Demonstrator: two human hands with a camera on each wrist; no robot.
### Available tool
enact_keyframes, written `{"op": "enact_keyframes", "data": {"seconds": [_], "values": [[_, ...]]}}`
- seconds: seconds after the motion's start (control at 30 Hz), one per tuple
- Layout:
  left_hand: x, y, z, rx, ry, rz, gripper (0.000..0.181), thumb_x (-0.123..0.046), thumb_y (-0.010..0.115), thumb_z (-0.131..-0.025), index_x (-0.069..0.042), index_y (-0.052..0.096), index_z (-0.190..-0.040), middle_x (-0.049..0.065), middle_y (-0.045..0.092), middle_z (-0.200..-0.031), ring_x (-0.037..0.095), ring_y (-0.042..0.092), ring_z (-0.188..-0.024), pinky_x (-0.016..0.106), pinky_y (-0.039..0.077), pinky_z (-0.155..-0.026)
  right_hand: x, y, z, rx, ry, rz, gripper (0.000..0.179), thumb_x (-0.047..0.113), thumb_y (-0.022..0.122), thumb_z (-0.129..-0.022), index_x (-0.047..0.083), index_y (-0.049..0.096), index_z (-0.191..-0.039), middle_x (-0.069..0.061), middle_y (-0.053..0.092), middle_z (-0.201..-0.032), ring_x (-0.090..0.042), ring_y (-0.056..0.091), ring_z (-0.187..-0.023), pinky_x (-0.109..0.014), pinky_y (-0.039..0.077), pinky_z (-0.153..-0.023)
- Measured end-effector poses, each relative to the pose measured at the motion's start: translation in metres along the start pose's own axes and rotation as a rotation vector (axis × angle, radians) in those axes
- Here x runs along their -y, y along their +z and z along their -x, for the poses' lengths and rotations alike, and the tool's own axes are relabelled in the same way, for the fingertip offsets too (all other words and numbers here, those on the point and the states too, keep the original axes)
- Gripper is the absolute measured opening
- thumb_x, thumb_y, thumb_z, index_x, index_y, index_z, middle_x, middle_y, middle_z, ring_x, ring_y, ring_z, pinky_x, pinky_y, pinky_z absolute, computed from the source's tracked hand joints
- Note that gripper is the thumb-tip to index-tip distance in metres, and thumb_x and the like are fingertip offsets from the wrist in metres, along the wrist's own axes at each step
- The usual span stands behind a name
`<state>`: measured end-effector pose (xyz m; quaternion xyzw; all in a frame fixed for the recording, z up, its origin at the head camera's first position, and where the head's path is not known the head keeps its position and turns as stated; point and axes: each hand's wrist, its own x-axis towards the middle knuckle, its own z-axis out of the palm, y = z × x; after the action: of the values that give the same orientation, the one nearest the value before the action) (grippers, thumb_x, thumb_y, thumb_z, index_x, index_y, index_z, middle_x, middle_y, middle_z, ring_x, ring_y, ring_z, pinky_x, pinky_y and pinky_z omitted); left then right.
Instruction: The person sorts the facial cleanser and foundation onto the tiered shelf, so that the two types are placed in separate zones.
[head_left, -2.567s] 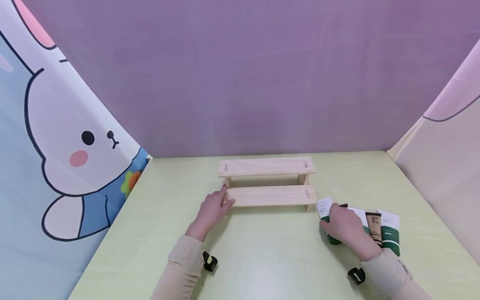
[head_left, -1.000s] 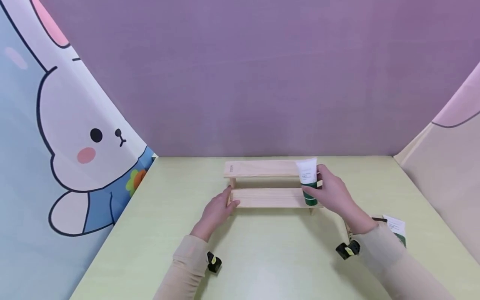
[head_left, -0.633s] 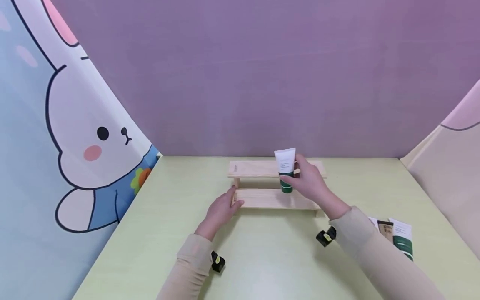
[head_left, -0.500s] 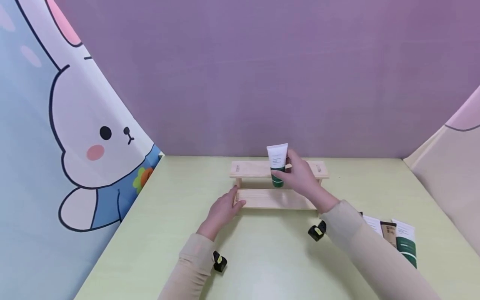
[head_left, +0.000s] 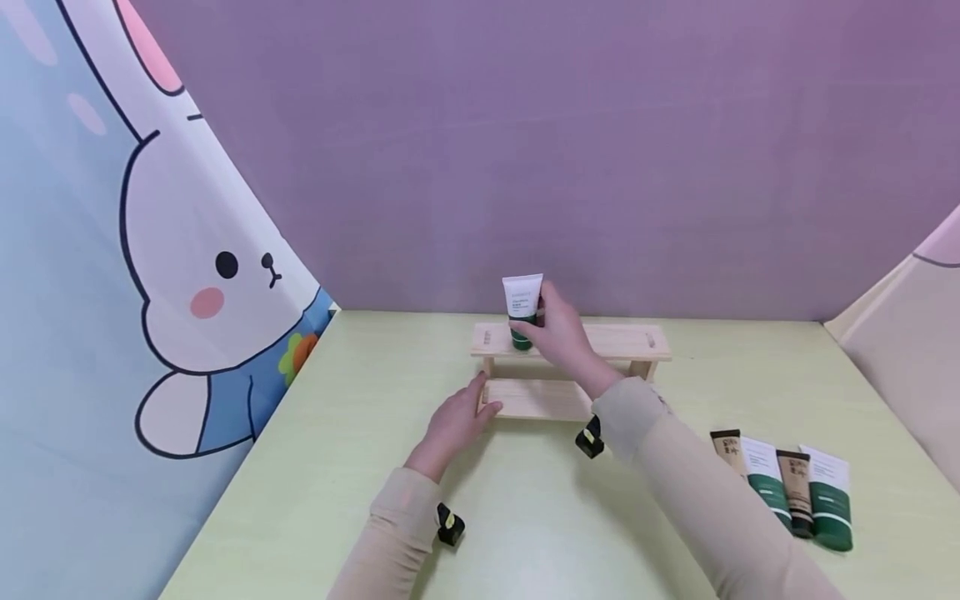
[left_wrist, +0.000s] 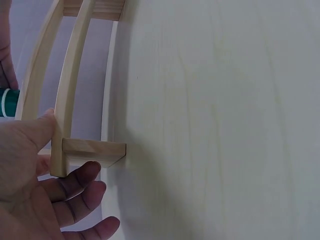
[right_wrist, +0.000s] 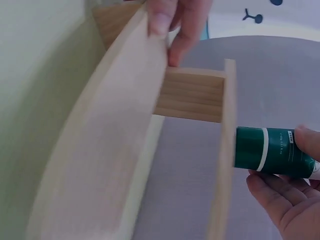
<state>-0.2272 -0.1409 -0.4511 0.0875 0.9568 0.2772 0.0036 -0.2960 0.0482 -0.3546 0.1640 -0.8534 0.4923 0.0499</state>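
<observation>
Head view; tube [head_left: 523, 293] near shelf [head_left: 618, 340] edge

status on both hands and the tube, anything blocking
Left hand gripping lower shelf. Right hand holding green-and-white tube upright at upper shelf, left end. No obstruction seen.

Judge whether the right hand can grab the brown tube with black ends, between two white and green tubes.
Probably not yet: the right hand holds another white and green tube at the pale wooden shelf, though the brown tube lies uncovered.

Purple backdrop [head_left: 525, 150] rises behind the pale table [head_left: 517, 533], rabbit-print cloth [head_left: 187, 250] flanks the table's left, cream cloth [head_left: 903, 354] its right!
</observation>
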Motion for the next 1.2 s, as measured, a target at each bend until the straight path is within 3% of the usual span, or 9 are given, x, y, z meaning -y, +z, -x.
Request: {"op": "enact_keyframes", "data": {"seconds": [0.2, 0.4, 0.6, 0.8, 0.93, 1.2], "values": [[-0.003, -0.001, 0.000, 0.002, -0.004, 0.005, 0.065, -0.041, 0.054, -0.100, -0.007, 0.033, -0.151, 0.022, 0.054, -0.136, 0.038, 0.054, -0.122, 0.051, 0.044, -0.100, -0.002, 0.001, 0.001, 0.008, 0.000, 0.036, 0.056, 0.016, 0.074, -0.088, 0.005, 0.039, -0.131, -0.017, 0.059, -0.117, -0.032, 0.064, -0.101, -0.039, 0.056, -0.081], [-0.004, -0.003, 0.000, 0.009, -0.006, 0.014, 0.066, -0.041, 0.054, -0.099, -0.007, 0.032, -0.152, 0.021, 0.052, -0.139, 0.039, 0.053, -0.124, 0.051, 0.043, -0.101, -0.006, -0.013, 0.017, -0.004, 0.001, 0.079, 0.065, 0.020, 0.078, -0.085, 0.005, 0.041, -0.137, -0.017, 0.058, -0.124, -0.035, 0.060, -0.110, -0.045, 0.051, -0.093], [-0.001, -0.009, 0.005, -0.002, -0.005, 0.005, 0.065, -0.039, 0.055, -0.099, -0.006, 0.033, -0.151, 0.022, 0.053, -0.137, 0.040, 0.054, -0.121, 0.052, 0.043, -0.100, -0.012, -0.041, 0.054, -0.009, -0.061, 0.157, 0.051, 0.020, 0.074, -0.088, 0.001, 0.052, -0.130, -0.017, 0.060, -0.124, -0.035, 0.059, -0.111, -0.048, 0.050, -0.094], [0.004, -0.012, 0.005, -0.006, -0.011, 0.005, 0.066, -0.041, 0.055, -0.099, -0.008, 0.033, -0.151, 0.022, 0.054, -0.137, 0.040, 0.054, -0.122, 0.053, 0.043, -0.100, -0.033, -0.077, 0.101, -0.022, -0.122, 0.256, 0.029, 0.010, 0.070, -0.090, 0.000, 0.063, -0.117, -0.018, 0.065, -0.114, -0.036, 0.065, -0.100, -0.047, 0.055, -0.083], [0.008, -0.015, 0.008, -0.004, -0.010, -0.001, 0.066, -0.041, 0.056, -0.099, -0.008, 0.033, -0.151, 0.021, 0.054, -0.137, 0.039, 0.053, -0.122, 0.053, 0.043, -0.100, -0.055, -0.102, 0.133, -0.019, -0.080, 0.332, 0.024, 0.005, 0.067, -0.091, -0.002, 0.064, -0.114, -0.020, 0.065, -0.111, -0.034, 0.066, -0.091, -0.046, 0.057, -0.076], [0.012, -0.022, 0.015, 0.000, -0.018, -0.007, 0.067, -0.041, 0.055, -0.099, -0.006, 0.031, -0.152, 0.022, 0.055, -0.135, 0.041, 0.054, -0.121, 0.053, 0.044, -0.099, -0.087, -0.141, 0.185, 0.021, 0.090, 0.560, 0.028, 0.006, 0.066, -0.089, -0.004, 0.063, -0.115, -0.024, 0.065, -0.107, -0.029, 0.065, -0.079, -0.043, 0.054, -0.061]]}}
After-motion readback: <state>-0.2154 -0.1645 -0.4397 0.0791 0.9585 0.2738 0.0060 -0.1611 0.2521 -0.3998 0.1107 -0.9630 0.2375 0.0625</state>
